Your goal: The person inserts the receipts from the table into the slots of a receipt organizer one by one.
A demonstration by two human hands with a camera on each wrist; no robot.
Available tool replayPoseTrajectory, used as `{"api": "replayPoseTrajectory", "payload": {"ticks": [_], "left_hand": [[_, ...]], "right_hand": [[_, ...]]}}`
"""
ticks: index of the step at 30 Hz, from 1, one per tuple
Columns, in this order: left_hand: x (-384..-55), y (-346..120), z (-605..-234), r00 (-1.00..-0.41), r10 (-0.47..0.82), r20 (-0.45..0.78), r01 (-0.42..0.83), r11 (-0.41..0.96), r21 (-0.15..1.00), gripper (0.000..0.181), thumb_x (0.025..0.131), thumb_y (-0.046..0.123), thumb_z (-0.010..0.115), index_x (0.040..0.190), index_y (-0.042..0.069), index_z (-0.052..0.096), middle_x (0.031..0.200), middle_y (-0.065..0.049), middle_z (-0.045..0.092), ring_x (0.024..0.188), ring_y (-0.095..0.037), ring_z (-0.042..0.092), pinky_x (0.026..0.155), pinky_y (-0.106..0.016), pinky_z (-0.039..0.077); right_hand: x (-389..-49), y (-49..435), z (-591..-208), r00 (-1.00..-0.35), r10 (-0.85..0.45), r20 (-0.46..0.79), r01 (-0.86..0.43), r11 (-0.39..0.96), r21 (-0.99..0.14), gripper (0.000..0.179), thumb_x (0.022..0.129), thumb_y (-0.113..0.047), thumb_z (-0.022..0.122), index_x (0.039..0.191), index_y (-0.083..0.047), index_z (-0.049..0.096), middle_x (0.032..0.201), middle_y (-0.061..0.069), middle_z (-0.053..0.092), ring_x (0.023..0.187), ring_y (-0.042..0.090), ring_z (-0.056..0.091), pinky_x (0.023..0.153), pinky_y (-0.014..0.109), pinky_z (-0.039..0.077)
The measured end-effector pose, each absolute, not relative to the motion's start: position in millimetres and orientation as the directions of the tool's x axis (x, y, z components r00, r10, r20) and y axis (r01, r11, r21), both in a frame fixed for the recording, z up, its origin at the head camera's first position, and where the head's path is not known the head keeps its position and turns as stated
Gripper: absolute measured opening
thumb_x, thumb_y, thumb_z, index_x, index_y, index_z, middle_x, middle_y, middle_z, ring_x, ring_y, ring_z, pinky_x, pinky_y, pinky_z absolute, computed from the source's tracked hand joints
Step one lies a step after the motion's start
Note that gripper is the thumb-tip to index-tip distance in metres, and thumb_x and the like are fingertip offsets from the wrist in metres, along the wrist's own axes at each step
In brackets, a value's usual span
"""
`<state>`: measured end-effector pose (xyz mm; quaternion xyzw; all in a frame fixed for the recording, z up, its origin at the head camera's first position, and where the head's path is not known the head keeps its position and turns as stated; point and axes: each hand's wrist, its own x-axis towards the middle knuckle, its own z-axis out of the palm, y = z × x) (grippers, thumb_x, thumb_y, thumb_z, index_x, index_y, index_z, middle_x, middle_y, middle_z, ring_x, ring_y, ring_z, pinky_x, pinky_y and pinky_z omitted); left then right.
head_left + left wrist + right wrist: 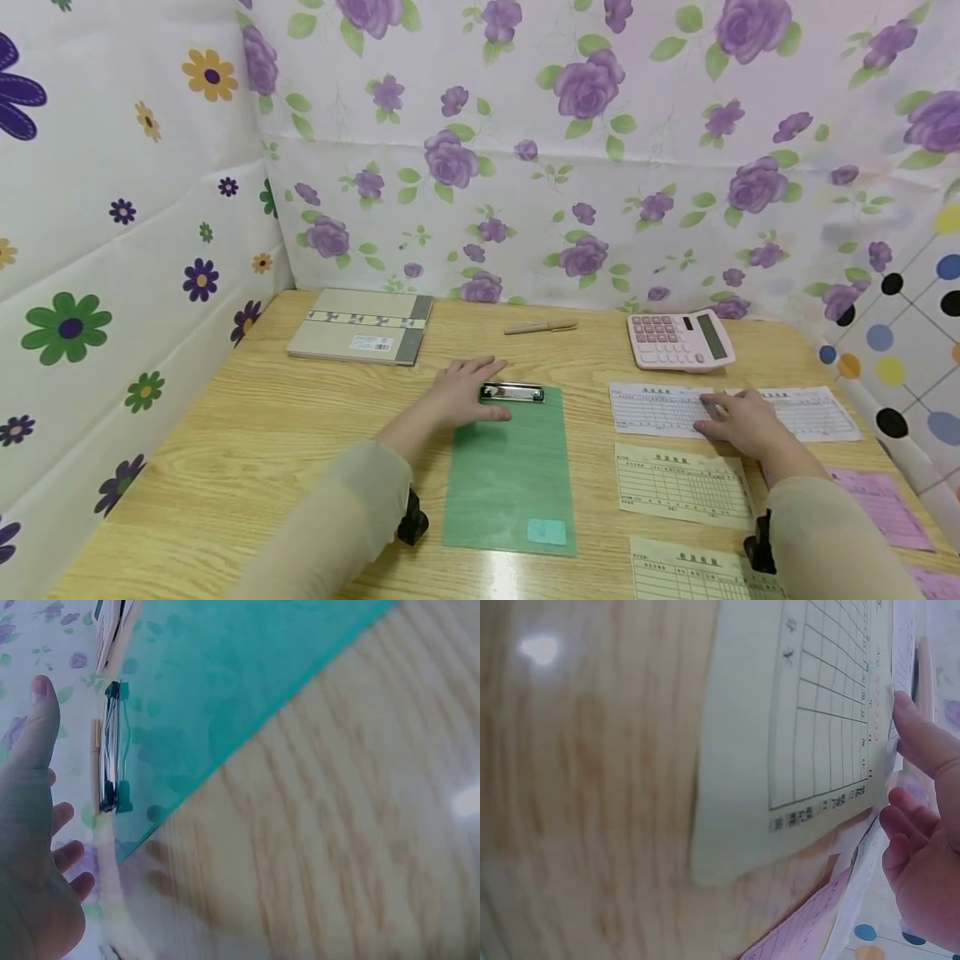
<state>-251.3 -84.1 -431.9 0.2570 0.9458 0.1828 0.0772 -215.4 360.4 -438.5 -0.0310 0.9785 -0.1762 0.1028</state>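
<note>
A translucent green clipboard (510, 475) lies on the table with its metal clip (513, 392) at the far end. Around the left side of that clip, my left hand (459, 395) has its thumb and fingers spread, holding nothing. In the left wrist view the thumb points up beside the clip. My right hand (750, 425) hovers over two white receipt slips, with its fingertips at the right end of the left white slip (652, 410). Part of the right white slip (817, 415) is behind this hand. The right wrist view shows its thumb extended and its fingers loosely bent.
Two pale yellow slips (678, 487) lie nearer on the right, with pink slips (888, 504) beyond the right forearm. At the back are a boxed notebook (356, 327), a tan pen (540, 327) and a pink calculator (675, 342). Patterned cloth walls (525, 208) border the wooden table.
</note>
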Motion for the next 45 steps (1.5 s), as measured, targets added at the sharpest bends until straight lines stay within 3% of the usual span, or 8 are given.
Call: {"api": "replayPoseTrajectory", "payload": {"ticks": [13,22,27,34,41,45], "left_hand": [[-250.8,-80.7,-442.2,-0.87,0.485,-0.091,0.394,0.793,0.466,0.085,0.081,0.062,0.059,0.15,0.029,0.021,0.152,-0.006,0.025,0.134,-0.037,0.024,0.105,-0.06,0.015],[-253.2,-81.7,-455.7,-0.892,0.448,-0.06,0.367,0.795,0.483,0.073,0.087,0.06,0.051,0.149,0.031,0.026,0.149,-0.001,0.031,0.133,-0.036,0.025,0.104,-0.06,0.016],[-252.8,-80.5,-458.5,-0.888,0.458,-0.049,0.385,0.796,0.466,0.075,0.086,0.063,0.051,0.149,0.029,0.026,0.15,-0.003,0.029,0.133,-0.037,0.022,0.103,-0.06,0.015],[-252.8,-79.2,-459.7,-0.892,0.45,-0.046,0.38,0.8,0.465,0.077,0.085,0.064,0.051,0.149,0.031,0.025,0.15,-0.002,0.029,0.133,-0.036,0.022,0.103,-0.058,0.016],[-255.4,-79.3,-460.4,-0.905,0.426,-0.023,0.353,0.779,0.518,0.075,0.084,0.06,0.058,0.147,0.031,0.031,0.145,-0.003,0.037,0.129,-0.035,0.029,0.101,-0.057,0.02],[-258.6,-75.6,-459.9,-0.901,0.431,0.037,0.396,0.787,0.474,0.071,0.083,0.058,0.06,0.143,0.027,0.041,0.138,-0.002,0.044,0.123,-0.032,0.036,0.097,-0.052,0.025]], "right_hand": [[-214.5,358.8,-438.9,-0.98,-0.119,-0.161,-0.058,0.939,-0.34,0.07,0.085,-0.049,0.063,0.13,0.003,0.049,0.11,0.038,0.042,0.103,0.053,0.039,0.08,0.064,0.037],[-215.6,358.9,-439.0,-0.979,-0.145,-0.146,-0.088,0.937,-0.339,0.066,0.086,-0.045,0.063,0.128,0.004,0.05,0.111,0.039,0.05,0.108,0.059,0.039,0.085,0.066,0.035],[-214.9,360.5,-438.7,-0.975,-0.108,-0.192,-0.017,0.907,-0.421,0.069,0.086,-0.043,0.065,0.132,0.005,0.045,0.122,0.042,0.043,0.113,0.058,0.038,0.089,0.065,0.034],[-210.5,361.6,-430.7,-0.961,-0.062,-0.269,0.095,0.841,-0.532,0.069,0.09,-0.04,0.061,0.139,0.001,0.036,0.118,0.037,0.045,0.105,0.048,0.045,0.085,0.061,0.037],[-208.2,365.4,-428.4,-0.958,-0.07,-0.28,0.122,0.782,-0.611,0.07,0.092,-0.042,0.057,0.144,-0.004,0.031,0.134,0.038,0.031,0.12,0.051,0.034,0.092,0.063,0.032],[-207.7,364.0,-426.4,-0.961,-0.078,-0.264,0.123,0.737,-0.665,0.07,0.091,-0.045,0.057,0.143,-0.005,0.034,0.143,0.035,0.023,0.128,0.052,0.024,0.096,0.062,0.03]]}}
